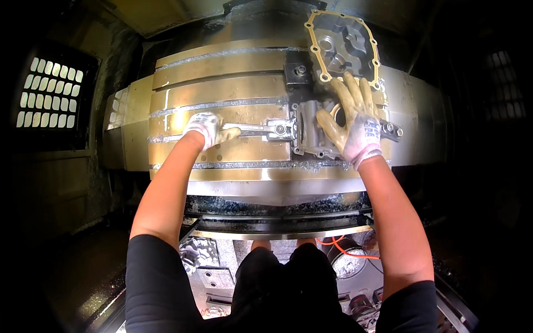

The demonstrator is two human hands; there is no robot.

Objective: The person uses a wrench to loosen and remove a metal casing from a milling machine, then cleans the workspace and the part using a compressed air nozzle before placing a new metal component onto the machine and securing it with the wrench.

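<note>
Wrapped round the handle of a wrench [251, 127] is my gloved left hand [209, 131]. The wrench reaches right to a bolt on a small metal clamp [280, 123], at the left side of a grey metal casting [312, 129]. My gloved right hand [355, 122] lies over that casting with fingers spread and thumb apart, hiding much of its right part. Its fingertips come up to the lower edge of a second casting, a housing [351, 39] with a bright machined rim and bolt holes.
The castings sit on a slotted machine table [222, 89] with metal chips in its grooves. A dark block with a bolt [298, 72] stands left of the housing. More bolts [393, 130] lie right of my hand. An orange hose [355, 254] runs below, near a round container.
</note>
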